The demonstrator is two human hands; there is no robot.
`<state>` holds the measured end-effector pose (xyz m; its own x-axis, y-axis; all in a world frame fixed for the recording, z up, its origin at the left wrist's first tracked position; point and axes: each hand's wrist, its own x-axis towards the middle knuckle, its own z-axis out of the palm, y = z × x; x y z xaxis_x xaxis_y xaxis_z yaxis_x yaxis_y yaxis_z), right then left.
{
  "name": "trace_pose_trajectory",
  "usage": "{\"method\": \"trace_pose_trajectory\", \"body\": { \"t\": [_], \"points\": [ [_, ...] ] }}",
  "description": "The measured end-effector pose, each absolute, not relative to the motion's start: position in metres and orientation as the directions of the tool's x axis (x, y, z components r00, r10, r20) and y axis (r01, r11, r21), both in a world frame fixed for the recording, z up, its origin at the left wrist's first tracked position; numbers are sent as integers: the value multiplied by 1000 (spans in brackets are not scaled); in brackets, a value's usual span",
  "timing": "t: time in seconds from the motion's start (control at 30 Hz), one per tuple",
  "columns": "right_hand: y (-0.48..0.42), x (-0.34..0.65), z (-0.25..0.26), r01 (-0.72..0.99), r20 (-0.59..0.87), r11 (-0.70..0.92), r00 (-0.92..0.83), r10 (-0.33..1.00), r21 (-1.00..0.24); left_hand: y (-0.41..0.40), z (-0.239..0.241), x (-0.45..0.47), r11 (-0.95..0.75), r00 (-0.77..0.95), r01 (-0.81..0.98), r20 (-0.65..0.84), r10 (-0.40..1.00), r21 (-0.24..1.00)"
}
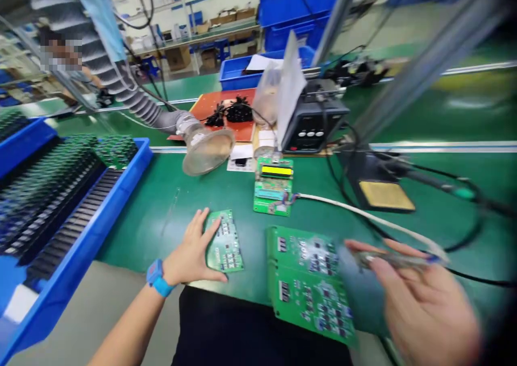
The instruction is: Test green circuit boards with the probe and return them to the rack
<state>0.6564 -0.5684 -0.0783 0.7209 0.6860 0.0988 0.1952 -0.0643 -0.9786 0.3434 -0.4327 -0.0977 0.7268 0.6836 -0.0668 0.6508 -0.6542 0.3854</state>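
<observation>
My left hand (pixel 195 249), with a blue watch on the wrist, rests fingers spread at the left edge of a small green circuit board (pixel 229 243) lying on the bench. At the right, my right hand (pixel 424 296) is blurred; its fingers pinch a thin greyish connector piece (pixel 398 259) at the end of a white cable (pixel 363 213). That cable runs to a green test board (pixel 273 187) with a lit yellow display. Between my hands, near the front edge, lies a stack of larger green circuit boards (pixel 309 285).
A blue bin (pixel 121 193) with rows of circuit boards stands at the left. A fume extractor hood (pixel 208 151) hangs over the bench. Behind the test board is a soldering station (pixel 315 121); its iron stand (pixel 374 180) sits at the right. Another person (pixel 67 59) is far left.
</observation>
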Motion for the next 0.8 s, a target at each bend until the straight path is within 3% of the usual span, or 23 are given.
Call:
{"method": "trace_pose_trajectory", "body": {
  "t": [0.17, 0.27, 0.33, 0.47, 0.8],
  "points": [
    [-557, 652, -80, 214, 115, -55, 705, 700, -975, -440, -88, 357, -700, 723, 629, 77, 686, 338],
    [-553, 649, -83, 257, 135, -64, 685, 716, -964, -460, -72, 390, -728, 728, 564, 182, 661, 389],
    [-552, 649, -86, 277, 137, -76, 673, 727, -958, -474, -62, 418, -785, 792, 442, 222, 569, 433],
    [-553, 651, -88, 313, 155, -72, 643, 750, -947, -493, -54, 461, -816, 892, 266, 190, 410, 513],
    [-552, 653, -90, 388, 202, -70, 616, 761, -919, -496, -63, 476, -787, 900, 306, 106, 422, 536]
  ]
}}
